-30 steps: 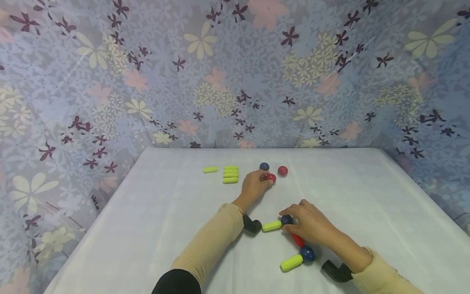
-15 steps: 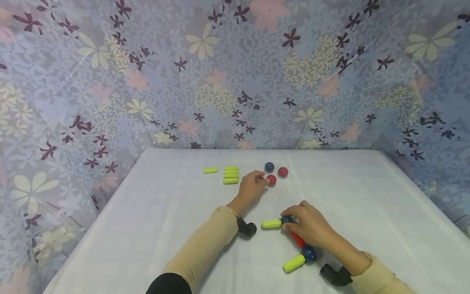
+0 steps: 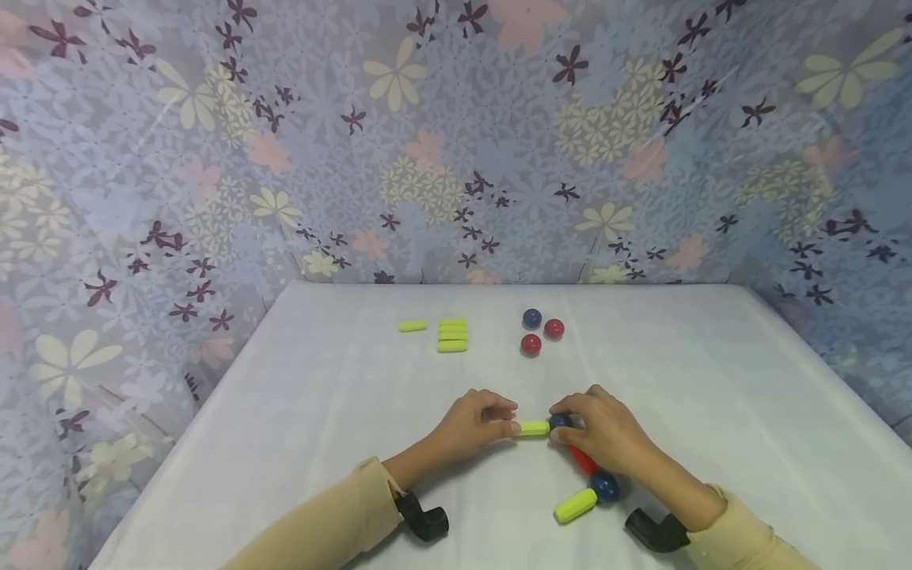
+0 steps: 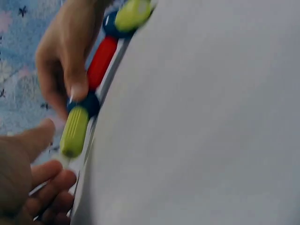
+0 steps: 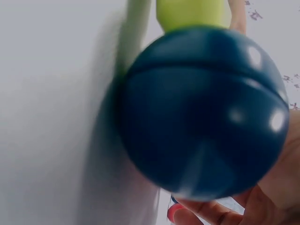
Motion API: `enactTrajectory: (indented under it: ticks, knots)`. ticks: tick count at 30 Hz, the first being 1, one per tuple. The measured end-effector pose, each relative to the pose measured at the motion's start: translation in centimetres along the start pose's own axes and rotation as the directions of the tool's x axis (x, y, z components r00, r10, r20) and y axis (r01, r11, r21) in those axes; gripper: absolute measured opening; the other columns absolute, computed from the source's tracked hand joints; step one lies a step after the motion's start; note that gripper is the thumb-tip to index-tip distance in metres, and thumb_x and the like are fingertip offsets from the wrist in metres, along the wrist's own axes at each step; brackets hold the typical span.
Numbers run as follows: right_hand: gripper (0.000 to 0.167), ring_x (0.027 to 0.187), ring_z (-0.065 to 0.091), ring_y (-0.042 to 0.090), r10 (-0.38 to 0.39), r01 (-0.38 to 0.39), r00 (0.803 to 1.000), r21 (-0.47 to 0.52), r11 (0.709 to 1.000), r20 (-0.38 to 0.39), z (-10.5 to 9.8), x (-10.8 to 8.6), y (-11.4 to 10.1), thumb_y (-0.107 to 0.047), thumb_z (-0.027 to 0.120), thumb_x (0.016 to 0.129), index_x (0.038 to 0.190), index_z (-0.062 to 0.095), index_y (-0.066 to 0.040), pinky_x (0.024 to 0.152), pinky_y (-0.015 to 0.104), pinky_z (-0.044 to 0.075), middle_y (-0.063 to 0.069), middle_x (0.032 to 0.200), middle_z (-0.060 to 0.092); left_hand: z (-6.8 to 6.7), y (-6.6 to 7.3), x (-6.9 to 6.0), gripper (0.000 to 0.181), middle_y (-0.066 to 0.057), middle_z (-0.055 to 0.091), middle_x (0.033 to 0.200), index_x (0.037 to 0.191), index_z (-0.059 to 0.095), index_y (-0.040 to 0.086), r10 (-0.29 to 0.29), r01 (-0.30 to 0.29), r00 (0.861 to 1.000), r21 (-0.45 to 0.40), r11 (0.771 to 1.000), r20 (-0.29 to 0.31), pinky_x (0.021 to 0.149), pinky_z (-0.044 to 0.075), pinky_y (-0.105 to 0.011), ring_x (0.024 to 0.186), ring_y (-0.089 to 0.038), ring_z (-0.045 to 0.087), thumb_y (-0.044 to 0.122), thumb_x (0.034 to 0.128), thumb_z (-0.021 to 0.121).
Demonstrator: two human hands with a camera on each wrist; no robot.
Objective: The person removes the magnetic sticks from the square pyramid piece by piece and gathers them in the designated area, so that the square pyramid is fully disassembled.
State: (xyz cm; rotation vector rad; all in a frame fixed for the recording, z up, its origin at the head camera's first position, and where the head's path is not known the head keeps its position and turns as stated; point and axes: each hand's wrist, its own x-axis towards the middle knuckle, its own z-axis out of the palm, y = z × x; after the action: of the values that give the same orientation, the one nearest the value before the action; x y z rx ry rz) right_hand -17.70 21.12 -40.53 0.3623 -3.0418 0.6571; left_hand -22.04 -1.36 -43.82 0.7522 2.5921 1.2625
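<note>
A joined toy of blue balls and sticks lies on the white table in the head view. My right hand (image 3: 609, 435) pinches its far blue ball (image 3: 559, 422) between thumb and fingers. From that ball a yellow-green stick (image 3: 533, 428) points left, and a red stick (image 3: 582, 459) runs to the near blue ball (image 3: 605, 486), which carries another yellow-green stick (image 3: 575, 505). My left hand (image 3: 470, 429) is at the free end of the far stick. In the left wrist view its fingers (image 4: 49, 187) are spread about that stick (image 4: 75, 133) without gripping it.
Toward the back lie two red balls (image 3: 530, 344) and a loose blue ball (image 3: 532, 318). Several yellow-green sticks (image 3: 452, 346) lie side by side to their left, with a single stick (image 3: 412, 325) apart. A floral cloth (image 3: 456, 142) hangs behind the table.
My left hand has left the balls at the back and come nearer, to the far stick's end. The loose blue ball has rolled slightly right. My right hand keeps its hold.
</note>
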Motion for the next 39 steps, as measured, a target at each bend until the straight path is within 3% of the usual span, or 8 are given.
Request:
enactTrajectory:
  ticks: [3,8,11,20,28,39]
  knots:
    - [0.036,0.082,0.046,0.01,-0.01,0.01,1.0,-0.01,1.0,-0.011,0.0,0.0,0.1,-0.029,0.077,0.075,0.108,0.07,-0.018,0.066,0.025,0.038,-0.002,0.1,0.067,0.6,0.3,-0.7,0.039,0.007,0.069,0.1,0.114,0.067,0.019,0.028,-0.026,0.999,0.066,0.997,-0.023,0.082,0.036,-0.023,0.091,-0.006,0.049,0.037,0.0796,0.073]
    - [0.036,0.081,0.046,0.01,-0.012,0.011,1.0,-0.008,1.0,-0.014,0.0,0.0,0.0,-0.03,0.077,0.074,0.107,0.07,-0.017,0.066,0.025,0.038,-0.002,0.098,0.066,1.5,0.6,-0.6,0.037,0.008,0.063,0.096,0.109,0.07,0.022,0.071,-0.056,0.995,0.217,0.975,-0.065,0.079,0.033,-0.022,0.086,-0.004,0.044,0.039,0.0766,0.075]
    - [0.035,0.08,0.045,0.01,-0.009,0.009,1.0,-0.01,1.0,-0.016,0.0,0.1,0.0,-0.03,0.076,0.075,0.107,0.07,-0.017,0.066,0.024,0.037,-0.003,0.097,0.066,1.7,0.8,-0.5,0.03,0.009,0.06,0.091,0.103,0.071,0.023,0.072,-0.049,0.994,0.25,0.967,-0.086,0.077,0.031,-0.022,0.083,-0.004,0.042,0.037,0.0763,0.075]
    - [0.034,0.085,0.048,0.008,-0.064,0.064,0.998,0.016,0.998,0.004,0.1,-0.1,-0.1,-0.032,0.076,0.075,0.107,0.071,-0.021,0.07,0.025,0.041,-0.006,0.098,0.066,1.3,0.8,-0.5,0.021,0.009,0.062,0.091,0.099,0.071,0.023,0.004,0.013,0.995,0.161,0.987,-0.104,0.073,0.033,-0.019,0.082,-0.005,0.043,0.028,0.0794,0.073]
    - [0.043,0.086,0.047,0.009,-0.055,0.055,0.998,0.008,0.998,0.028,0.1,-0.2,-0.1,-0.034,0.078,0.074,0.113,0.068,-0.019,0.069,0.024,0.041,-0.004,0.101,0.065,1.1,0.6,-0.4,0.023,0.006,0.066,0.096,0.102,0.071,0.021,0.021,-0.012,0.996,0.107,0.994,-0.083,0.073,0.034,-0.019,0.083,-0.005,0.044,0.025,0.0798,0.073]
    - [0.037,0.084,0.048,0.006,-0.127,0.127,0.992,-0.013,0.992,0.021,-0.2,-0.5,0.0,-0.031,0.077,0.075,0.109,0.069,-0.019,0.066,0.022,0.04,-0.008,0.096,0.065,1.2,0.5,-0.6,0.02,0.009,0.067,0.09,0.097,0.073,0.024,0.075,-0.065,0.995,0.14,0.988,-0.062,0.075,0.032,-0.02,0.08,-0.002,0.043,0.032,0.0788,0.074]
